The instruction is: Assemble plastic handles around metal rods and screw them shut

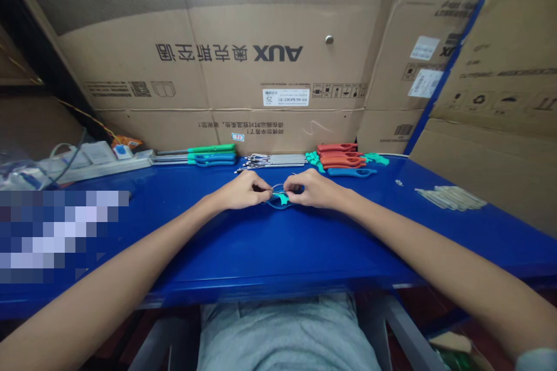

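Note:
Between my hands, low over the blue table, is a blue lighter handle with a teal piece in it. A thin pale wire arches over its top. My left hand pinches the left end of this small assembly, thumb and forefinger closed. On the opposite side my right hand is closed too, fingers bent at the handle's right end. The fingertips partly cover the parts, so exactly which piece each pinch grips is hard to see.
Behind my hands lie white lighter rods with wires, teal pieces, red handles and a blue handle. Green and blue lighters and a power strip are left; clear sticks right. Cardboard walls the back.

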Tool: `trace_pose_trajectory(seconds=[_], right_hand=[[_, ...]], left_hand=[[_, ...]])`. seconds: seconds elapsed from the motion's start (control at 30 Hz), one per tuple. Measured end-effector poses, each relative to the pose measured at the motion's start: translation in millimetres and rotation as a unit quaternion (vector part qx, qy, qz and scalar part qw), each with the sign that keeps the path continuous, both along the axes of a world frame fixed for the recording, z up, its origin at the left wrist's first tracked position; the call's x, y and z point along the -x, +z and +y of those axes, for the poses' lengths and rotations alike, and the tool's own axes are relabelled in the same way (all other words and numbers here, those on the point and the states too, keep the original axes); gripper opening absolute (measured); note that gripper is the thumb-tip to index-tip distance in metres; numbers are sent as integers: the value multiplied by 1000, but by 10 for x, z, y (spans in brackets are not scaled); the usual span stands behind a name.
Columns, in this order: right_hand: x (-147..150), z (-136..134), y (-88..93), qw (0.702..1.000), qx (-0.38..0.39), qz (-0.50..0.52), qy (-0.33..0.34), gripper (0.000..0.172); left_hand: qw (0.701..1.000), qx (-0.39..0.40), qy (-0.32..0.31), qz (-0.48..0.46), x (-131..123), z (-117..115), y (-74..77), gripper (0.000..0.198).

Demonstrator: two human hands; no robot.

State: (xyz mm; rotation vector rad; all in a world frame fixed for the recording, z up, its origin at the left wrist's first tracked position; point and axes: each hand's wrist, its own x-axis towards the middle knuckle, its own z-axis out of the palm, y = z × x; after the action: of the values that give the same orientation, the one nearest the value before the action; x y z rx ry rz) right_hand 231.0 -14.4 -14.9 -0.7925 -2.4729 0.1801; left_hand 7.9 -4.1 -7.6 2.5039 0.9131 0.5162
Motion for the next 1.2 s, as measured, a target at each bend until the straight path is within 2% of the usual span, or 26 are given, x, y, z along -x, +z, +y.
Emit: trace_pose_trajectory(seconds=[0.43, 0.57, 0.73, 0.87, 1.1, 1.2], right_hand=[[3, -8, 0, 999, 40, 12, 5, 10], [4, -38, 1, 997, 74, 25, 6, 8], [15, -46, 7, 993, 116, -7, -21, 20], [23, -37, 17, 989, 141, -24, -41, 22], [5, -1, 7, 989, 145, 0, -26, 20], [-8, 6, 19, 988, 152, -1, -24, 19]], left_hand=[[1000, 18, -2, 13, 2, 5, -16, 28], [1000, 14, -13, 14, -7, -3, -2, 27], [1000, -2, -29, 10, -19, -9, 8, 29], [1000, 7, -26, 10, -26, -21, 16, 30], [998, 60, -6, 9, 4, -10, 53, 32], [998, 57, 8, 4, 49, 2, 104, 33]])
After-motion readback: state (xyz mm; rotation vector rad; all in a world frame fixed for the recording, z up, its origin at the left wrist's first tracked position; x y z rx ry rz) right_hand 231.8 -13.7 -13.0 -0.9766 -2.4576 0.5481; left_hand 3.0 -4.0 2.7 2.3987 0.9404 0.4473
